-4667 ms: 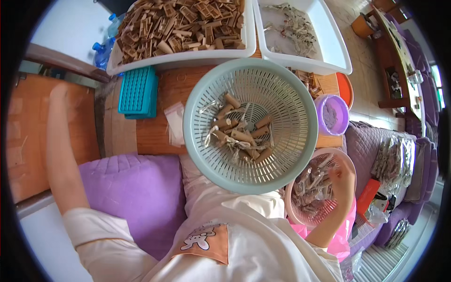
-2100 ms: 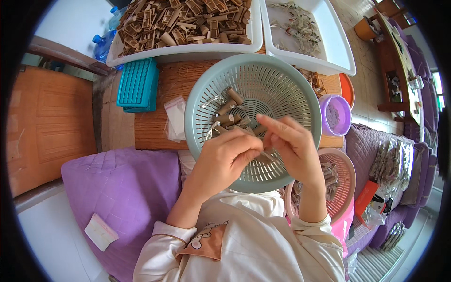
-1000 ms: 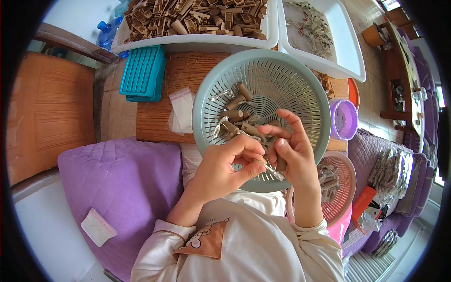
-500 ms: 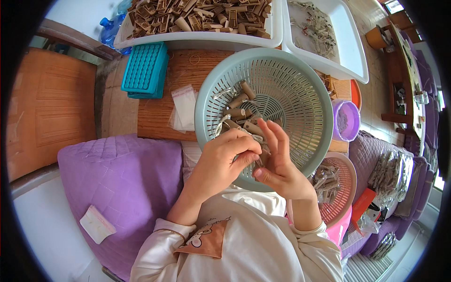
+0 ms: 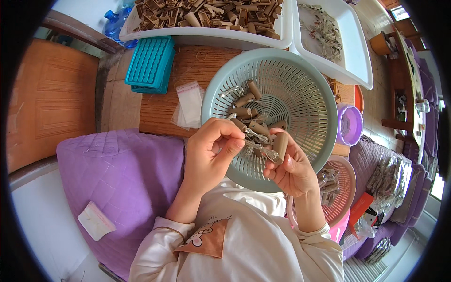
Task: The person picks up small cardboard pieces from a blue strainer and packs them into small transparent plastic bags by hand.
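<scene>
The wooden surface [image 5: 159,110] shows at the left and middle of the frame, with a big green basket [image 5: 332,120] reaching over its near edge. The left hand [image 5: 211,155] pinches one end of a shiny wire [image 5: 262,150], its thumb and finger pressed together. The right hand [image 5: 295,173] curls its grip around a brown tube [image 5: 280,146], over the lower part of the basket. The wire runs between them.

This tube does not look finished, as its wire is loose. More tubes [image 5: 244,112] with wires lie in the basket; I can't tell which are done. Lots of brown pieces [image 5: 206,18] at the top look left to do.

The basket's right inside is bare, so there seems to be room there. Its rim is close below both hands, and a pink basket [image 5: 348,188] sits near the right wrist.
</scene>
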`<state>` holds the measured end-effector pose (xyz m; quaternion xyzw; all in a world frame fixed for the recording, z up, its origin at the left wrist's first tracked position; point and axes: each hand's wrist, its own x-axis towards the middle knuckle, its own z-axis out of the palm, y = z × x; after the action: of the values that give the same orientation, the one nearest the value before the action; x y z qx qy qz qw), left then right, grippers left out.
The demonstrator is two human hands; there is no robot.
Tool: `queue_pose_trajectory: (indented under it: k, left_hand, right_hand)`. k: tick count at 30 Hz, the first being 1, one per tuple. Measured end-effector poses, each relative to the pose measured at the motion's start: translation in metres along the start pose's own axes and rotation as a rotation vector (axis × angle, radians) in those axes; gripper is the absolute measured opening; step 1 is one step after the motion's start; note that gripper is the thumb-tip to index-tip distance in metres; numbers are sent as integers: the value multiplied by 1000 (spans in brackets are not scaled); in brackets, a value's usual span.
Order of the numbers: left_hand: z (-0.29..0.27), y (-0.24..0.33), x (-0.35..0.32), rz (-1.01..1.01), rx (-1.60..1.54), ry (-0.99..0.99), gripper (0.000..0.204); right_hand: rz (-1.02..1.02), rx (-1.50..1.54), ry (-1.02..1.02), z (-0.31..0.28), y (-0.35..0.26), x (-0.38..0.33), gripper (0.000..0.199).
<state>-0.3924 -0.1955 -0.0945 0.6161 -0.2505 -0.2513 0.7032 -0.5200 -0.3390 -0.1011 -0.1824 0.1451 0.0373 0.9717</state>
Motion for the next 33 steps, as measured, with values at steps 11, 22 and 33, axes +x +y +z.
queue_pose_trajectory:
  k: [11, 22, 33]
  left_hand:
    - [5, 8, -11, 123, -48, 14, 7]
    - [1, 10, -12, 204, 33, 64, 7]
    - [-2, 27, -4, 246, 477, -148, 9]
  right_hand:
    - [-173, 158, -8, 19, 0, 8, 55]
    - [-361, -176, 82, 32, -1, 21, 54]
    - [-318, -667, 144, 22, -2, 20, 51]
